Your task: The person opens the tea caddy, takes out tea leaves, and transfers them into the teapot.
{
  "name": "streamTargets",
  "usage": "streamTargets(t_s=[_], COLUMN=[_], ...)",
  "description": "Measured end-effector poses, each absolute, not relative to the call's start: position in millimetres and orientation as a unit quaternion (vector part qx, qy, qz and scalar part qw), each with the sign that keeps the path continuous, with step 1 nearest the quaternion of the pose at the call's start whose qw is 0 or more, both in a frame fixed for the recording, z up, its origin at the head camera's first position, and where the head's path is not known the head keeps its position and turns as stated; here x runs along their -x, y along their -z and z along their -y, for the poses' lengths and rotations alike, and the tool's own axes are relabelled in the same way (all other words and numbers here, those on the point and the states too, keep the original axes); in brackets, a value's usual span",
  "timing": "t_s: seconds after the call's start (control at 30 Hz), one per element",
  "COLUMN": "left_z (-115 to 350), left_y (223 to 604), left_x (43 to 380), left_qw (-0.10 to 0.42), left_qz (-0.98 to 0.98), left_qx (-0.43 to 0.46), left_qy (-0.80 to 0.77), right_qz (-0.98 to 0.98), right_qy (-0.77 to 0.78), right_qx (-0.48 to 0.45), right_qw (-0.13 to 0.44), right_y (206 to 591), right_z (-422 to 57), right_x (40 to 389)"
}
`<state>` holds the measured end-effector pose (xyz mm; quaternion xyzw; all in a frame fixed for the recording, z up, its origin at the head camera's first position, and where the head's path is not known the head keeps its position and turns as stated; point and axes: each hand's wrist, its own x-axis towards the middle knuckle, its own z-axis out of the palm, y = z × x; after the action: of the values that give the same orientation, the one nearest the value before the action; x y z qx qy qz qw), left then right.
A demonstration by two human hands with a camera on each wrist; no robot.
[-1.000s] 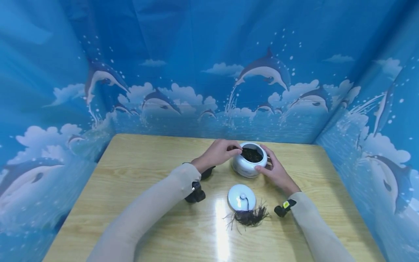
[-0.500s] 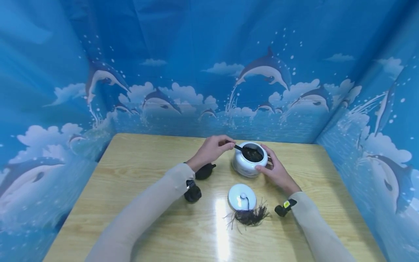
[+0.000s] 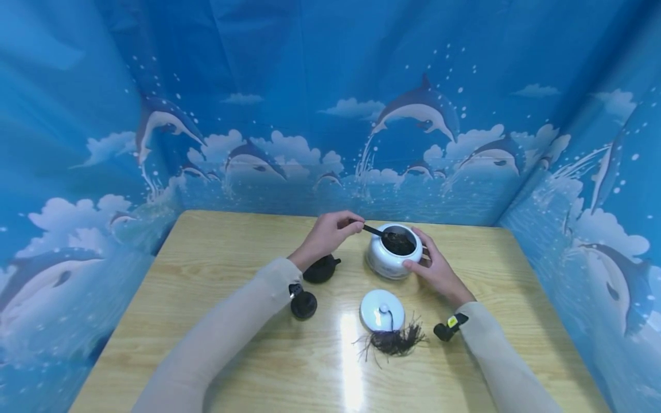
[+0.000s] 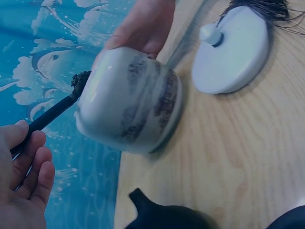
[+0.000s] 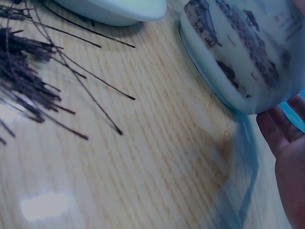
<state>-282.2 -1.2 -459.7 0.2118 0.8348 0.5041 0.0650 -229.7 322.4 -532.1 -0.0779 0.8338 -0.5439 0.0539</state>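
My left hand (image 3: 326, 234) pinches the handle of a black spoon (image 4: 52, 112). A clump of dark, leaf-like stuff (image 4: 80, 80) sits on its far end, at the mouth of a white porcelain jar (image 3: 384, 267). Dark dry leaves (image 3: 399, 244), probably tea, lie inside the jar. My right hand (image 3: 438, 269) grips the jar from the right, thumb at the near side and fingers round the far side. In the left wrist view the jar's wall shows a printed brown picture. Just below my left wrist stands a small black teapot (image 3: 320, 271) with a short spout.
Nearer on the wooden table (image 3: 258, 367) lies the white jar lid (image 3: 374, 310), knob up. A dark tassel (image 3: 395, 341) is tied to the knob and spreads its threads. A black round piece (image 3: 303, 305) is close to my left wrist. A blue dolphin curtain (image 3: 310, 115) surrounds the table.
My left hand has drawn back to the left from the jar's mouth, bringing more of the spoon's black handle into sight and uncovering the teapot. The right hand and jar have stayed put.
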Motion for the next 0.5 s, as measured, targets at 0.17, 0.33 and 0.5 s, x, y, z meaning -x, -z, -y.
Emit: streamTargets(t_s=[0.17,0.33,0.5], left_z=[2.0,2.9,5.1], left_y=[466.4,467.4,467.7], left_x=[280.5,279.1,278.0], left_qw=[0.069,0.065,0.065], left_qz=[-0.83,-0.824,-0.823], left_qx=[-0.201,-0.191,-0.182], left_qy=[-0.516,-0.53,-0.534], right_qz=[-0.836,-0.837,-0.839], right_qy=[0.541,0.539,0.536], right_qx=[0.077,0.071,0.066], right_qw=[0.056,0.06,0.063], right_y=[531.9,531.0,530.4], right_z=[-322.0,-322.4,-322.0], right_x=[230.0,229.5,229.5])
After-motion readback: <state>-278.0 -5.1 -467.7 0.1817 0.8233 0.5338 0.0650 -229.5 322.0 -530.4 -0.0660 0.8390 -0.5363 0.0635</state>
